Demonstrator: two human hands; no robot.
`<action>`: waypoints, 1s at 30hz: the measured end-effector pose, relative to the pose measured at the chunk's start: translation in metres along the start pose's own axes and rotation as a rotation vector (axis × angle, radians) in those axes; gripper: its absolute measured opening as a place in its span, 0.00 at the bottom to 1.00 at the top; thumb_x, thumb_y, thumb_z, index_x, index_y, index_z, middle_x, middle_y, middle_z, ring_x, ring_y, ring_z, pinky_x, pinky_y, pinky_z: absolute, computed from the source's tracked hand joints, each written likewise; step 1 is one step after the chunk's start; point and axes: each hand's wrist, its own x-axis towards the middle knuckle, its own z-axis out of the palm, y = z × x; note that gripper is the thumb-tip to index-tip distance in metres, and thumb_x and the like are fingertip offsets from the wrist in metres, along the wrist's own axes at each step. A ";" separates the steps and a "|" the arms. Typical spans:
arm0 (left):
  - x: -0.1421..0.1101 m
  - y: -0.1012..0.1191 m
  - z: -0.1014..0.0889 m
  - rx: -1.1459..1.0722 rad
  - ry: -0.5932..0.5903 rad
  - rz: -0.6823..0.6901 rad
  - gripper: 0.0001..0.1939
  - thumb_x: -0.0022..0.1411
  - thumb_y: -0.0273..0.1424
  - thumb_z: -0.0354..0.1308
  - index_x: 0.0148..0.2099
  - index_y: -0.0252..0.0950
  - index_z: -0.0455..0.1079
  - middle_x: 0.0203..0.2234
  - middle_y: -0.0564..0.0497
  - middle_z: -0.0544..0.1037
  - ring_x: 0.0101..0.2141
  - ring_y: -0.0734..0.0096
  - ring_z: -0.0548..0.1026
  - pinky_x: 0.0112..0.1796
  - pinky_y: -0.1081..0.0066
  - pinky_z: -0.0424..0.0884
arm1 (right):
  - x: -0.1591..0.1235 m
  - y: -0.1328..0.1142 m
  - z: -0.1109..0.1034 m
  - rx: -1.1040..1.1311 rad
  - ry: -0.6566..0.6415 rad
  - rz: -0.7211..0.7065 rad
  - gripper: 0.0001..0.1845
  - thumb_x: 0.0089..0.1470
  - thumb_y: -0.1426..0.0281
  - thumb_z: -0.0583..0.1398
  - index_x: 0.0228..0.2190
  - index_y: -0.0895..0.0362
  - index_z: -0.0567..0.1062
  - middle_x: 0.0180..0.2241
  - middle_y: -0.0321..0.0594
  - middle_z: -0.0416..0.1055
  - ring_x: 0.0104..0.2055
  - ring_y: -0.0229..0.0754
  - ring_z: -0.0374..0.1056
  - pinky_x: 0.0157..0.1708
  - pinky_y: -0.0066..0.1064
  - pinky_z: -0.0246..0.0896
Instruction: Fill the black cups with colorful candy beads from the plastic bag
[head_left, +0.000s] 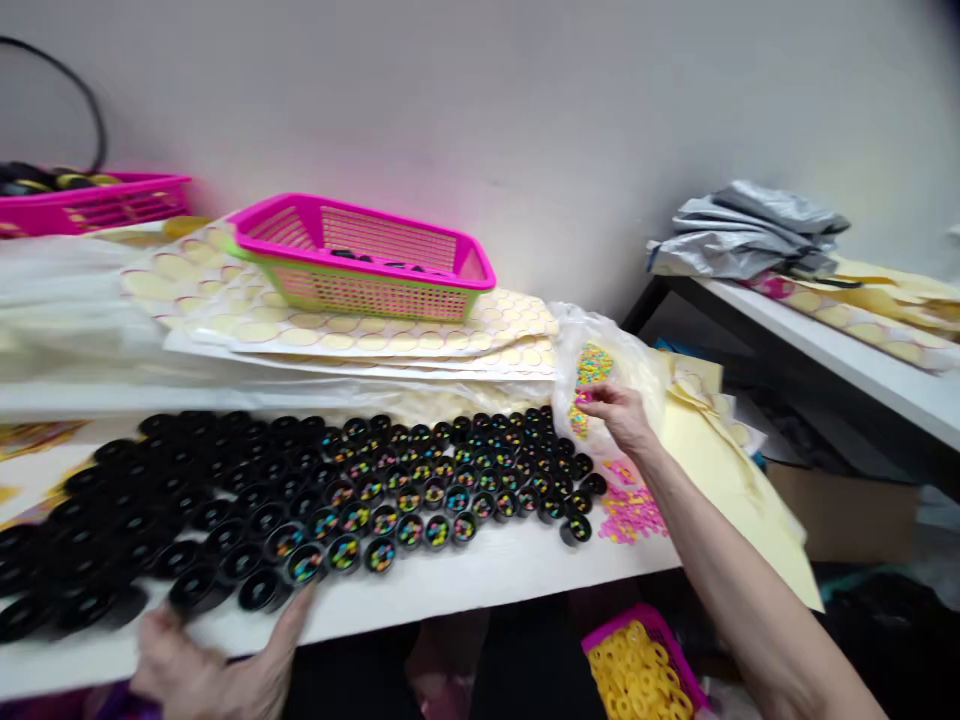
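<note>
Black cups [304, 500], lower left to centre: stood mouth-up, presumably to hold coloured bits [344, 552]. Plastic bag [637, 370], right of centre: lay alongside, likely for reach. My left hand [214, 682], lower left: spread, seemingly empty. My right hand [621, 418], over the bag: pinched a pink piece [582, 398].

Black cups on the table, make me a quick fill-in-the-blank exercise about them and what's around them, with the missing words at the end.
1. The cups crowded on the table are round and ____ in shape and colour.
2. The hand by the plastic bag, pinching a small pink piece, is the person's ____ one.
3. The loose heap beside the rightmost cups is coloured ____.
4. Below the table's edge, a basket holds ____ rings.

Missing words: black; right; pink; yellow.
</note>
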 end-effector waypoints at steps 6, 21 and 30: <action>-0.008 0.001 -0.012 0.053 -0.064 0.158 0.57 0.38 0.50 0.66 0.64 0.30 0.45 0.54 0.34 0.61 0.53 0.46 0.61 0.52 0.51 0.61 | -0.080 -0.069 0.079 0.208 -0.317 0.043 0.14 0.37 0.69 0.69 0.32 0.56 0.77 0.30 0.38 0.74 0.31 0.37 0.68 0.32 0.29 0.63; -0.010 0.004 -0.016 -0.109 0.050 0.392 0.24 0.47 0.37 0.66 0.45 0.35 0.66 0.57 0.35 0.56 0.56 0.49 0.58 0.51 0.51 0.62 | -0.147 -0.122 0.255 -0.534 -0.994 -0.782 0.09 0.58 0.71 0.52 0.35 0.56 0.73 0.32 0.40 0.67 0.36 0.40 0.57 0.35 0.31 0.52; -0.011 0.005 -0.018 -0.150 0.058 0.375 0.19 0.49 0.34 0.65 0.43 0.34 0.68 0.57 0.36 0.57 0.56 0.50 0.59 0.50 0.51 0.62 | -0.156 -0.138 0.277 -0.929 -0.983 -1.111 0.08 0.56 0.73 0.53 0.28 0.58 0.71 0.32 0.43 0.64 0.36 0.43 0.53 0.30 0.35 0.43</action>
